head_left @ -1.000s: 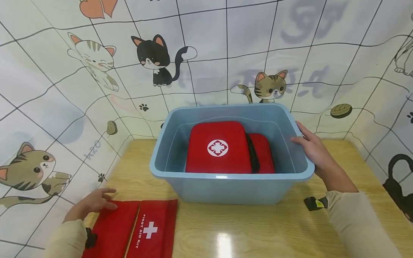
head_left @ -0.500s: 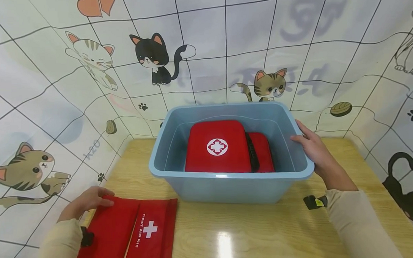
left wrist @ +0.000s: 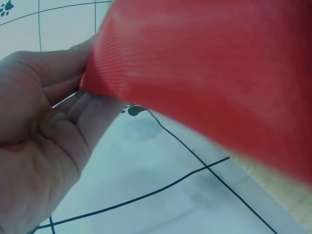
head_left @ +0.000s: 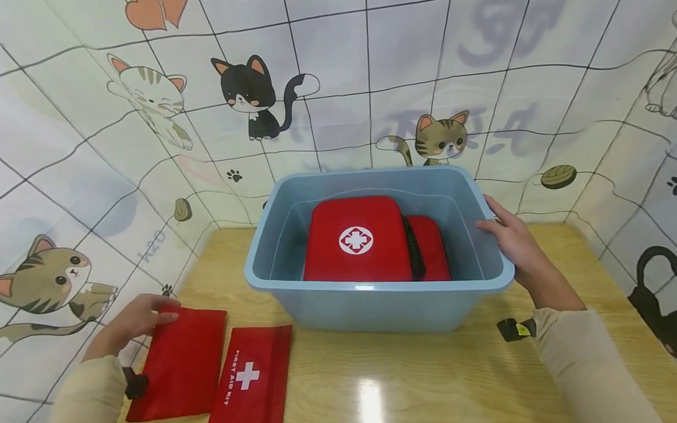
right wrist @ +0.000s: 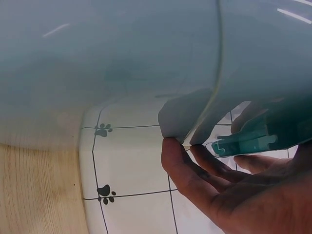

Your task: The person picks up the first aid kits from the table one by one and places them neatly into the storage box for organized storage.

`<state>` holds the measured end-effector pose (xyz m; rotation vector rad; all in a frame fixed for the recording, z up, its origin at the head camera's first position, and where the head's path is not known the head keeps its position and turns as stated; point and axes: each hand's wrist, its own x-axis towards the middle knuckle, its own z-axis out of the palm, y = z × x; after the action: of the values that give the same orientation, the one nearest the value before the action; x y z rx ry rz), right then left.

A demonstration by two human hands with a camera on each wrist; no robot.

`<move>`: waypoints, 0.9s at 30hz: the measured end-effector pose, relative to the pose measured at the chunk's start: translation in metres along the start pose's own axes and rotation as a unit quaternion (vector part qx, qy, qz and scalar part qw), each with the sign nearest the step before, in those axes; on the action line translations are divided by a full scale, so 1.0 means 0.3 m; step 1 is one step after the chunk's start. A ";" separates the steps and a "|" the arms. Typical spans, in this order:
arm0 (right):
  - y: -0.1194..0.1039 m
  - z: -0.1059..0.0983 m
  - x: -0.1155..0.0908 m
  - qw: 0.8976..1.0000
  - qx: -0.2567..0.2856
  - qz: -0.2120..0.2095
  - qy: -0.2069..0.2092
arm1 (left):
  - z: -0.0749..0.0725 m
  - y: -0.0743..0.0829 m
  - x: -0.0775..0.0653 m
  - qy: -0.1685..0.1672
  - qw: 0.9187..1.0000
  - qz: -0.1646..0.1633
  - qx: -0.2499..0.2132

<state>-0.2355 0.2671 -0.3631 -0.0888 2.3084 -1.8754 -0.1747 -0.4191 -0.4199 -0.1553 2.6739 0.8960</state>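
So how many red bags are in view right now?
4: the large bag and the smaller bag in the blue bin, the plain bag the left hand holds, and the FIRST AID KIT bag on the table. More may be hidden in the bin.

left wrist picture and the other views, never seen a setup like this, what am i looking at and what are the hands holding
There is no machine: a person works with two bare hands, wearing a camera on the head and one on each wrist. The wide picture looks forward and down from the head; the other two are close-ups from the wrists.

The left hand holds a corner of a flat red rectangular pouch. The right hand grips the rim of a light blue rectangular plastic tub. Inside the tub are a red case with a round white cross emblem and a second red case, partly hidden by it. The tub stands on a pale wood-grain table, where a flat red pouch printed FIRST AID KIT also lies.
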 end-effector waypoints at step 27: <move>0.000 0.004 -0.003 1.000 0.003 -0.006 0.005 | -0.212 0.176 -0.082 0.284 0.892 -0.036 -0.350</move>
<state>-0.2343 0.2661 -0.3633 -0.0926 2.3150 -1.8919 -0.1788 -0.4152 -0.3338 -0.7787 2.6367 2.0105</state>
